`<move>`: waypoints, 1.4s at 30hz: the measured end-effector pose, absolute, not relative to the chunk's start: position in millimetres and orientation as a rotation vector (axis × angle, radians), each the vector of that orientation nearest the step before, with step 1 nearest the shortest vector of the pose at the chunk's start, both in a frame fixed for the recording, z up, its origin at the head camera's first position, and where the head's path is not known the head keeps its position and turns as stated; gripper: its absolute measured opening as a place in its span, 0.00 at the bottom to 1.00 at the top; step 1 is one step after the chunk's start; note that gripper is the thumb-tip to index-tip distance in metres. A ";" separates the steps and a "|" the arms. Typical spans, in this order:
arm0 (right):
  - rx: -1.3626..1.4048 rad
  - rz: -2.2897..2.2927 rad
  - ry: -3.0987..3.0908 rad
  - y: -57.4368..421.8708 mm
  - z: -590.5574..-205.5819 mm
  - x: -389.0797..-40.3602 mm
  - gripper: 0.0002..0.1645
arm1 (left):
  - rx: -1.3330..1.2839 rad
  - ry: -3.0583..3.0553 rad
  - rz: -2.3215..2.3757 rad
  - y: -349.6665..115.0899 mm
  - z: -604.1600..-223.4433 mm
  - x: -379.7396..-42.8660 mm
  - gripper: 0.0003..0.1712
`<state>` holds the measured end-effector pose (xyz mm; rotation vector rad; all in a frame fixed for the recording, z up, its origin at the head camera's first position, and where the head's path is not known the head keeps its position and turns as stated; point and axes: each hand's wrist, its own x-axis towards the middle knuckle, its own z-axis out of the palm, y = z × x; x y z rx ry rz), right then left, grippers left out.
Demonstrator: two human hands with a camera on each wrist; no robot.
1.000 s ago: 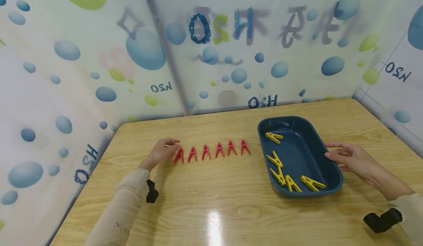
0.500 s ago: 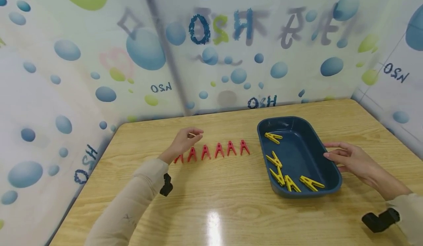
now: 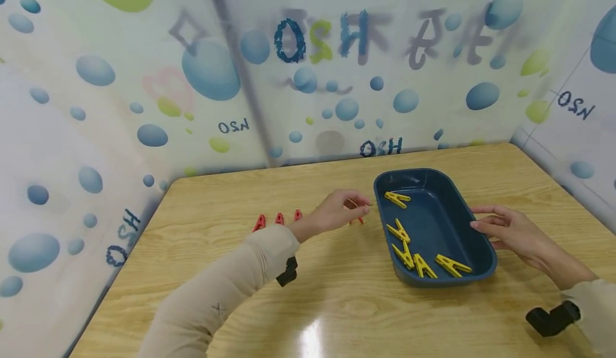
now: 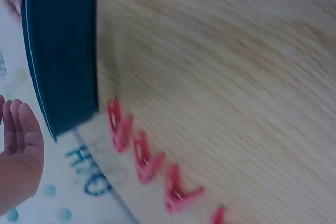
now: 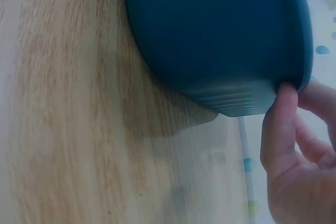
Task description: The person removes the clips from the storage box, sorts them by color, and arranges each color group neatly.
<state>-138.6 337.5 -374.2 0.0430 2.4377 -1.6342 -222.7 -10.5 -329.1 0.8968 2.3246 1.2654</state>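
Note:
My left hand (image 3: 343,209) hovers over the right end of a row of several red clothespins (image 3: 260,223), by the tray's left side. Its fingers are relaxed, and nothing shows between them in the left wrist view, where the hand (image 4: 21,150) is at the left edge. Part of the row is hidden beneath the hand and forearm. A deep blue plastic tray (image 3: 474,208) stands on the right, with several yellow clothespins (image 3: 451,265) lying in it. My right hand (image 3: 512,235) holds the tray's right rim, thumb and fingers at the edge in the right wrist view.
The wooden table (image 3: 346,304) carries everything. A white curtain (image 3: 332,117) with blue and green drops closes off its back and sides. Each wrist wears a black camera mount (image 3: 553,318).
My left hand has travelled right along the red row, from its left end to the tray's left side. The right hand stays at the tray; the clothespins look unmoved.

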 end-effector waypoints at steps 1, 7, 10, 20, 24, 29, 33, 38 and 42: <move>0.043 -1.635 2.437 337.7 -374.1 -138.7 0.18 | 0.914 2.309 1.261 -4.6 -327.7 -219.5 0.12; 0.041 -1.652 2.428 338.4 -373.1 -138.6 0.15 | 1.009 2.215 1.242 26.6 -320.0 -205.9 0.11; 0.042 -1.635 2.440 338.2 -372.2 -139.1 0.17 | 1.059 2.178 1.214 39.3 -317.7 -201.9 0.12; 0.050 -1.628 2.450 334.7 -372.3 -139.3 0.23 | 1.128 2.117 1.029 76.0 -328.2 -188.8 0.14; 0.052 -1.590 2.466 334.6 -371.9 -140.0 0.30 | 1.158 2.102 0.956 86.3 -336.4 -186.1 0.16; 0.050 -1.574 2.465 335.7 -371.2 -140.2 0.31 | 1.189 2.121 0.862 98.2 -342.3 -186.1 0.17; 0.042 -1.586 2.458 336.2 -371.8 -139.8 0.28 | 1.202 2.141 0.817 107.0 -345.8 -187.7 0.16; 0.038 -1.597 2.451 337.1 -371.8 -139.5 0.27 | 1.212 2.131 0.744 116.3 -351.9 -190.1 0.17; 0.042 -1.591 2.454 337.9 -370.9 -139.4 0.27 | 1.239 2.127 0.692 122.5 -356.5 -190.9 0.17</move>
